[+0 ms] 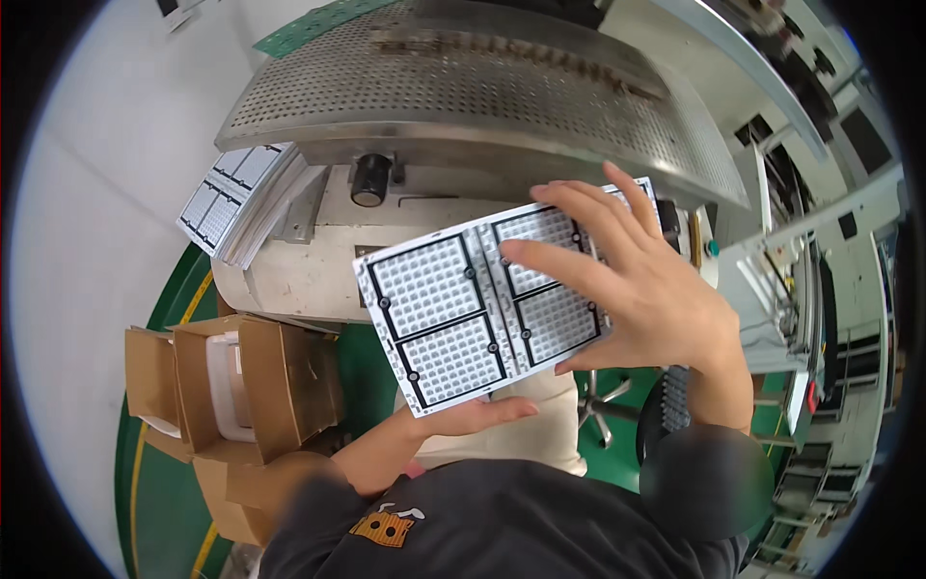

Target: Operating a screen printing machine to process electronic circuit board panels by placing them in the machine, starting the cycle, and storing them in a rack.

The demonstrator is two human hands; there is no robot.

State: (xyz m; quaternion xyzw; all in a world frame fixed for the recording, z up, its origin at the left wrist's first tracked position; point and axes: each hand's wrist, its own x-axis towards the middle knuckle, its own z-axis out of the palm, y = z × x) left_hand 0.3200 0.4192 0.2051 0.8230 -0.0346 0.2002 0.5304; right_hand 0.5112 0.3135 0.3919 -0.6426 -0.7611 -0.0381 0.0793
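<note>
A white circuit board panel (pixel 436 289) with grids of small pads and black border lines is held tilted in front of me, above the near edge of the bench. My right hand (pixel 651 285) spreads over its right part, fingertips at the far edge and on the face, thumb low by the near edge. Under the lower left edge is my left hand (pixel 463 417), its thumb showing and its other fingers hidden behind the panel. A stack of similar white panels (pixel 220 203) rests at the bench's left end.
A perforated metal plate (pixel 453 106) spans the far side, with a green board (pixel 313 31) on its far left. Beneath its front edge sit a black knob (pixel 370 180) and a hex key (pixel 429 200). Open cardboard boxes (pixel 268 386) stand lower left; a wheeled chair base (pixel 600 410) is at right.
</note>
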